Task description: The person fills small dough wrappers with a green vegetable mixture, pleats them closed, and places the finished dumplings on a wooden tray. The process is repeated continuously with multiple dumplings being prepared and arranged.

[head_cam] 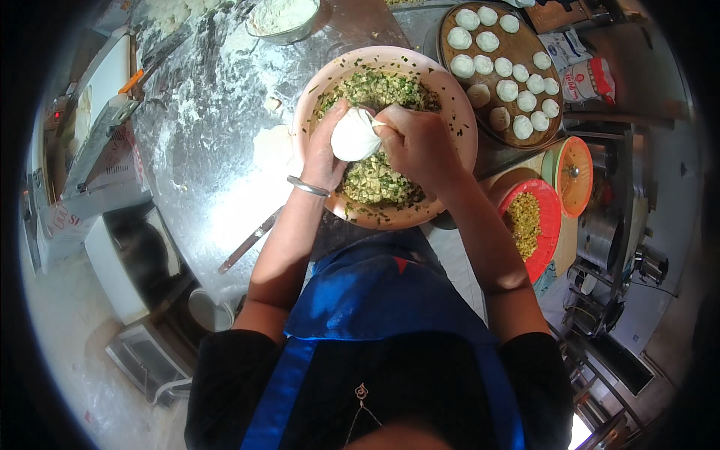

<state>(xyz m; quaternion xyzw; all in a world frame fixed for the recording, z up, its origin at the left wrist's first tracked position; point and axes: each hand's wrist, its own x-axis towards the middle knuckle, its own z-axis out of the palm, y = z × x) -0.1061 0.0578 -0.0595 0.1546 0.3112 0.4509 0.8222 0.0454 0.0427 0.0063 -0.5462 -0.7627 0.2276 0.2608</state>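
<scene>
A round white dough bun is held over a large pale pink basin of chopped green-and-pale filling. My left hand cups the bun from the left, with a metal bangle on the wrist. The fingers of my right hand pinch the gathered dough at the bun's right side. A flattened, pale dough round lies on the floured worktop left of the basin, and a small dough scrap lies above it.
At the upper right a round wooden board bears many shaped buns. A glass bowl of flour stands at the top. A thin stick lies near the front edge. To the right are a red basin of yellowish filling and an orange strainer.
</scene>
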